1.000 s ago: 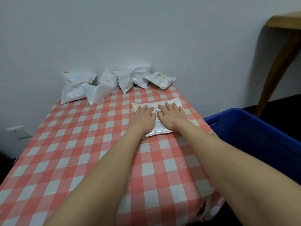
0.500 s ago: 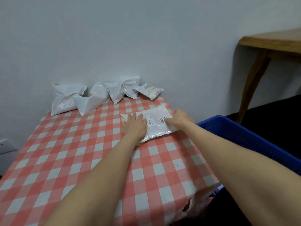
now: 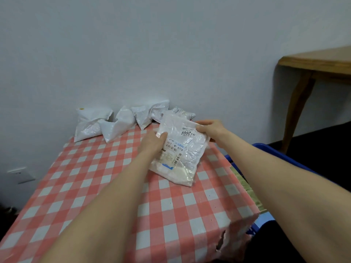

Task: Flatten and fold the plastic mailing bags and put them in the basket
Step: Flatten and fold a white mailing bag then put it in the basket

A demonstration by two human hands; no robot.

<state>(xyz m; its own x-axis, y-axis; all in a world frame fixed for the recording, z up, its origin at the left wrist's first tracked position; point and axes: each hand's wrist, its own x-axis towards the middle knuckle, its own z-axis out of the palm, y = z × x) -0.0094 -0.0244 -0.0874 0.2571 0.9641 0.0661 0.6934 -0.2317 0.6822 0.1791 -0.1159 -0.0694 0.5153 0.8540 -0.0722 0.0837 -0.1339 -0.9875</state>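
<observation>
Both my hands are on one bag: a white, crinkled, semi-clear plastic mailing bag with a printed shipping label [image 3: 187,149]. It's up off the red-and-white checked tablecloth [image 3: 95,186], tilted with the label face toward me. My left hand [image 3: 152,144] grips its left edge, thumb on the front, fingers behind and hidden. My right hand [image 3: 209,128] pinches the far right corner, thumb on the face, fingers curled over the top edge.

Key relation: the bag's long axis runs far-to-near, far end raised and near end low over the cloth. I can't tell if that near end touches the cloth. The blue plastic basket [image 3: 264,147] lies to the right of the bag, past the table's right edge and lower. My right arm crosses over its rim, so the right hand is the nearer one. I judge the next move goes right and down, led by that hand.

Bag look: fairly flat and thin, wrinkled and glossy. The label has a barcode and its large digits read upside-down to me. The near end is yellowish and looks slightly thicker. I see no clear fold line, so whether it's folded yet I can't say.

Rest: a heap of puffy white mailing bags [image 3: 117,124] waits at the far end against the wall, well apart from my hands, not yet flattened.
</observation>
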